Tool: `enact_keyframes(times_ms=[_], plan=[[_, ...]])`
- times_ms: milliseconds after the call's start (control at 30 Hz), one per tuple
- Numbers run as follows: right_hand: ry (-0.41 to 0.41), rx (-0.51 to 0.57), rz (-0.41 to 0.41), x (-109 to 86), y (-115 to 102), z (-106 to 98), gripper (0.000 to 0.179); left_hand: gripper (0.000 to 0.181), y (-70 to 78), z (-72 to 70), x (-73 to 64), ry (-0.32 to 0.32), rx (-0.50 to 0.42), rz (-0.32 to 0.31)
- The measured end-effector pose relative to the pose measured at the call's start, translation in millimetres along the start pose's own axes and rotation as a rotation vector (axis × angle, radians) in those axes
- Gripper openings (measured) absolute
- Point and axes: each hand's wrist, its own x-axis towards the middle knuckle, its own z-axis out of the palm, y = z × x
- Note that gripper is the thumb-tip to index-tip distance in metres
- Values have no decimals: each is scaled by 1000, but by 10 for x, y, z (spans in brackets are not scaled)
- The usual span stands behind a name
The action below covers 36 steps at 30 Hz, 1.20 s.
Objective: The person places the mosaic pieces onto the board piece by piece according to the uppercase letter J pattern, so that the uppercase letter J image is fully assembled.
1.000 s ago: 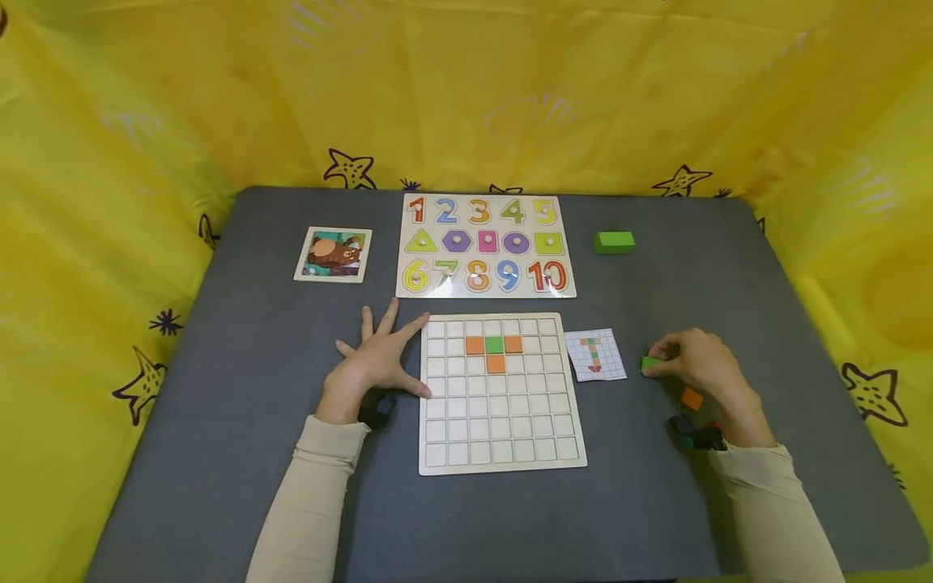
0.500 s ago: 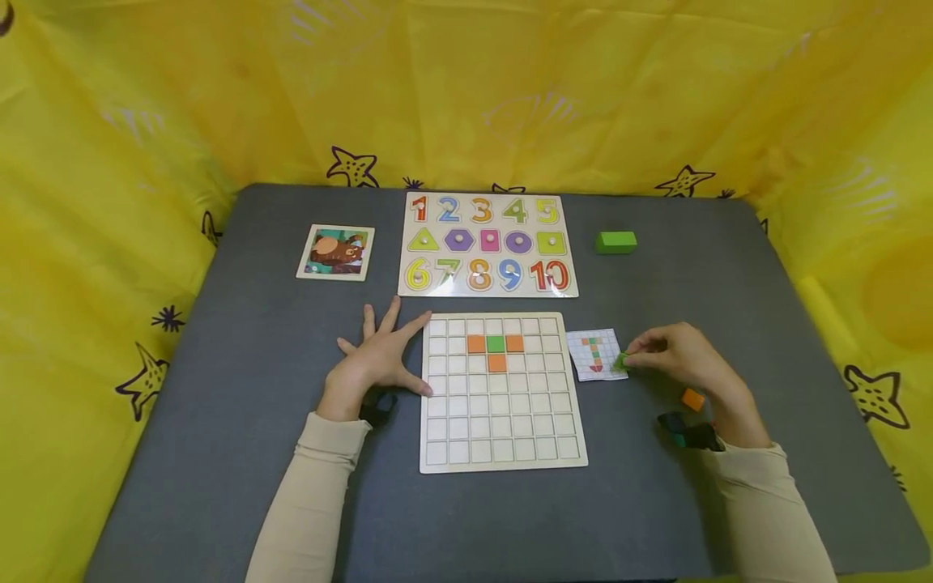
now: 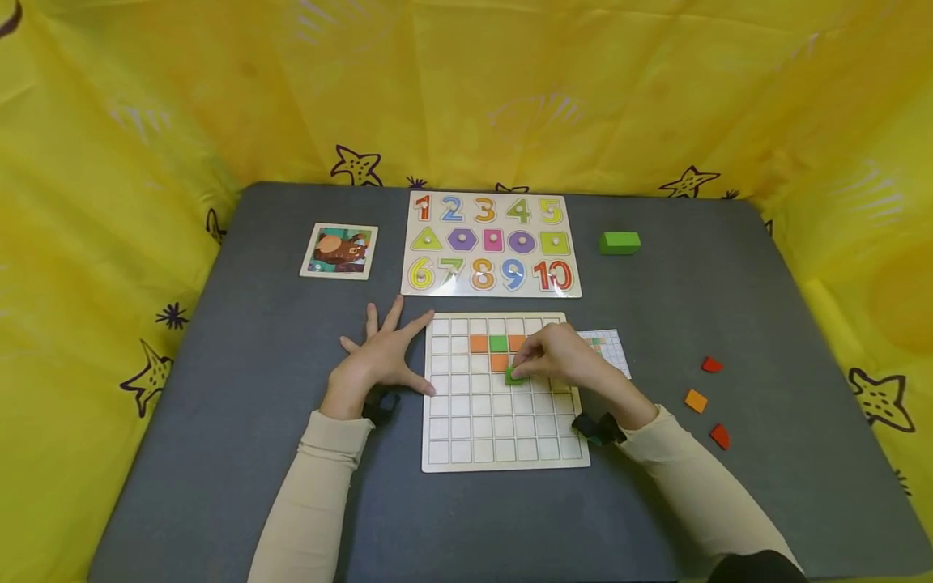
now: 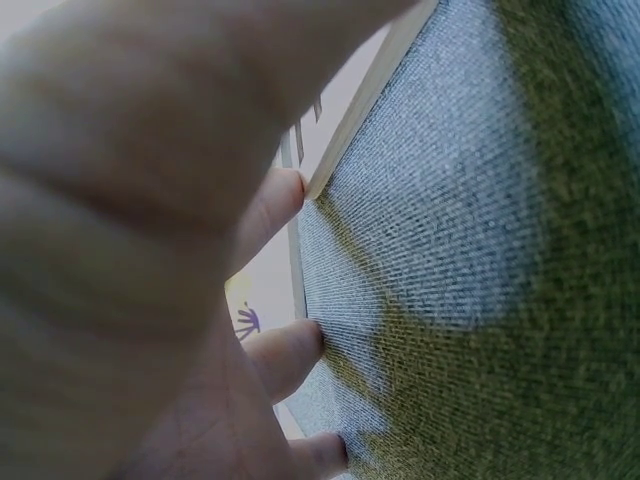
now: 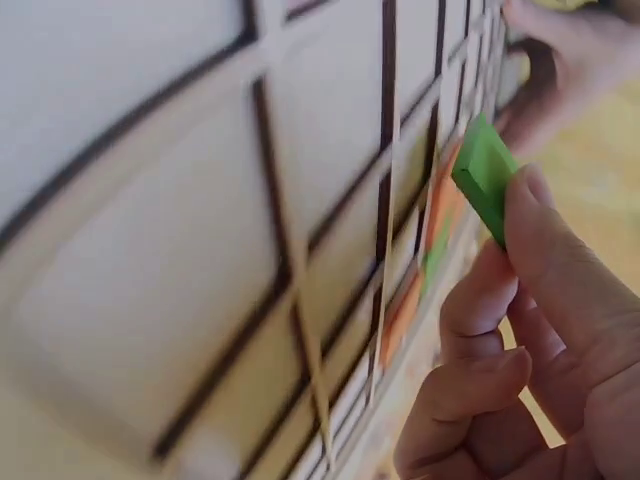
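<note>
My right hand (image 3: 560, 355) pinches a green square tile (image 5: 485, 178) between thumb and fingertips, over the wooden grid board (image 3: 503, 451). In the head view the tile is just below an orange tile (image 3: 499, 363) lying in the grid. Above that orange tile, a row holds a green tile (image 3: 498, 344) between an orange tile (image 3: 479, 344) and another orange tile (image 3: 516, 343), partly covered by my right hand. My left hand (image 3: 379, 356) has its fingers spread, with thumb and index fingertip at the board's left edge. A paper pattern card (image 3: 612, 348) is partly hidden behind my right hand.
Right of the board lie a loose orange tile (image 3: 696, 401) and two red pieces, one red piece (image 3: 712, 364) farther back, one red piece (image 3: 720, 436) nearer. Behind stand a number puzzle (image 3: 492, 283), a bear picture puzzle (image 3: 338, 249) and a green block (image 3: 620, 243).
My right hand has carried the green tile left from the right side of the table, past the card, to over the board. The left hand stays at the board's edge.
</note>
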Motion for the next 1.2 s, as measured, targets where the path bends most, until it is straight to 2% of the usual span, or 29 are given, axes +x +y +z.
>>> enact_keyframes(times_ms=[167, 300, 567, 667, 867, 1000, 1200], plan=[[-28, -61, -3, 100, -102, 130, 14, 126, 12, -2, 2, 2, -1, -1], [-26, -117, 28, 125, -172, 156, 14, 126, 6, -1, 3, 3, -3, -2], [24, -237, 95, 111, -261, 188, 20, 126, 12, 0, 5, 4, -2, -5], [27, -234, 86, 85, -252, 196, 19, 126, 10, -1, 7, 1, -6, -6], [48, -160, 54, -45, -98, 82, 12, 126, 4, -8, 4, -1, -4, -6], [81, -134, 120, -230, 85, -124, 11, 126, -4, -5, 1, -2, -5, -2], [145, -138, 249, -550, 474, -465, 15, 127, -9, 0, 3, -1, -9, 4]])
